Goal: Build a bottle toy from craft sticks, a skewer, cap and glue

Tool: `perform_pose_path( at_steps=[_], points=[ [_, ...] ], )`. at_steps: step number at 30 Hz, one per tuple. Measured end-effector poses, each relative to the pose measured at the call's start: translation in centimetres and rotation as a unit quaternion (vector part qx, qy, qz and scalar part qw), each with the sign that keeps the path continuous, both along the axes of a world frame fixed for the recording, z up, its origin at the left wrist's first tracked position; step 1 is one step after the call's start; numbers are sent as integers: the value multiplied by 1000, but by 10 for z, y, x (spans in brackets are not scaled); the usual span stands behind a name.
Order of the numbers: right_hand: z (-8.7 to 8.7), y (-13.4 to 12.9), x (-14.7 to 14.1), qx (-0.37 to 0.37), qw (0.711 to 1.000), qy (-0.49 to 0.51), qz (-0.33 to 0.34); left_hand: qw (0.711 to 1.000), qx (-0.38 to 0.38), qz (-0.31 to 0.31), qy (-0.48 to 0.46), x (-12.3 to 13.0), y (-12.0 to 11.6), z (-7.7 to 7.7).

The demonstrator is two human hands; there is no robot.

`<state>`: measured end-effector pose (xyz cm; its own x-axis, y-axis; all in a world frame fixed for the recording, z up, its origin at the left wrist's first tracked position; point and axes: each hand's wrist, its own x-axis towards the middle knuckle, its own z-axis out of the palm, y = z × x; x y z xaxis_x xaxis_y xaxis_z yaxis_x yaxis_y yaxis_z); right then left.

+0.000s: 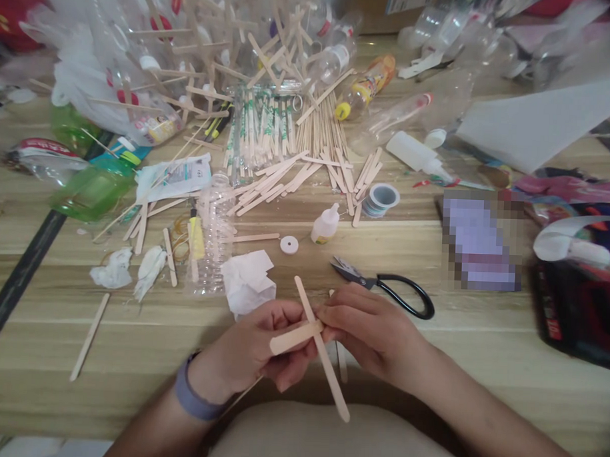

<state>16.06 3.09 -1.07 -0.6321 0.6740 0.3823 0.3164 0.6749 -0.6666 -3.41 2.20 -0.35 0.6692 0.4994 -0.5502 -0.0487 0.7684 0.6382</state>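
Pinching a pair of crossed craft sticks (331, 366) close to where they meet, the left hand (258, 343) and right hand (374, 331) are drawn together over the near edge of the table (146, 336); whether their fingertips touch each other is hard to tell. One stick slants across in front of the fingers, and the other points toward the left hand. A lavender wristband (195, 392) circles the left wrist. Just beyond the left hand lies a crumpled white tissue (248, 280); beyond the right hand, scissors (368, 282) rest with their black handles toward the table's right edge. Farther in stand a small white glue bottle (326, 227) and, beside it, a flat white disc (289, 244). Loose craft sticks (274, 181) are heaped toward the far edge, and a lone stick (90, 337) lies near the near left corner.
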Motion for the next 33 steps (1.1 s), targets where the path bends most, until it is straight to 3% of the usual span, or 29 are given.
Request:
perform_pose_path(
  at_steps=[12, 23, 33],
  points=[
    [8, -5, -2, -46, 999, -9, -9, 999, 15, 27, -31, -3, -4, -5],
    [17, -7, -1, -75, 997, -21, -6, 998, -2, 0, -59, -4, -7, -14],
    [3, -2, 2, -107, 994, -35, -15, 997, 15, 44, -69, 0, -3, -18]
  ],
)
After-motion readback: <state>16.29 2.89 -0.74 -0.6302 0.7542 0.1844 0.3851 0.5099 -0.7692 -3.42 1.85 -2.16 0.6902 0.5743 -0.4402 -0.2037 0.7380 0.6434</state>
